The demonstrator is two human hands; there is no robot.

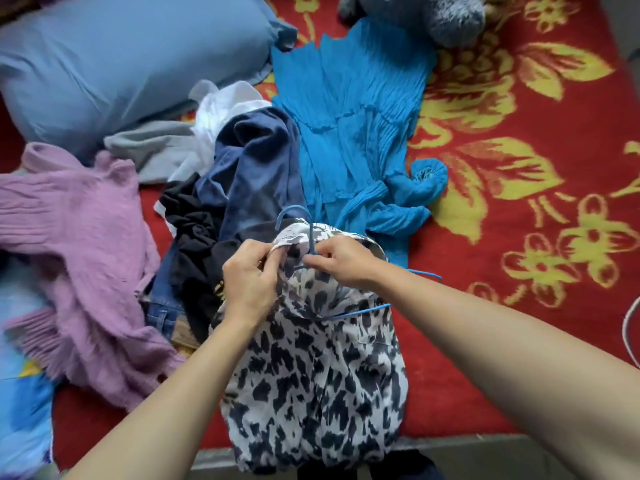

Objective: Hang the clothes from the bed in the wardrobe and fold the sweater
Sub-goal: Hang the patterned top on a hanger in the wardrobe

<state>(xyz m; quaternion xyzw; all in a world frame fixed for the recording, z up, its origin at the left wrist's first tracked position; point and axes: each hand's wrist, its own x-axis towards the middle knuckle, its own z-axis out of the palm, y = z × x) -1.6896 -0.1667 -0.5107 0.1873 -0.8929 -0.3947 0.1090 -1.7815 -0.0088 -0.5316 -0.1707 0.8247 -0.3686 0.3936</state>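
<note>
Above bedspread (pixel 485 358), left hand (pixel 249 282) and right hand (pixel 341 261) pinch blouse (pixel 311 375) (fingers (pixel 269 256) curled).

- Before you, the blouse (pixel 311 393) lies at the near edge of the bed (pixel 519 220), with the hanger (pixel 293 212) inside its neck.
- Just behind it sits the clothes pile (pixel 249 161), with the sweater (pixel 79 258) on your left and the dress (pixel 349 116) on the right.
- The pillow (pixel 131 64) lies far left, and the plush toy (pixel 433 15) is behind the dress.

Clothes (pixel 242 161) left, likely open bedspread (pixel 519 244) right

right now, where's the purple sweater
In the head view the purple sweater lies crumpled on the left of the red bedspread, below the blue pillow and left of the heap of dark clothes.
</note>
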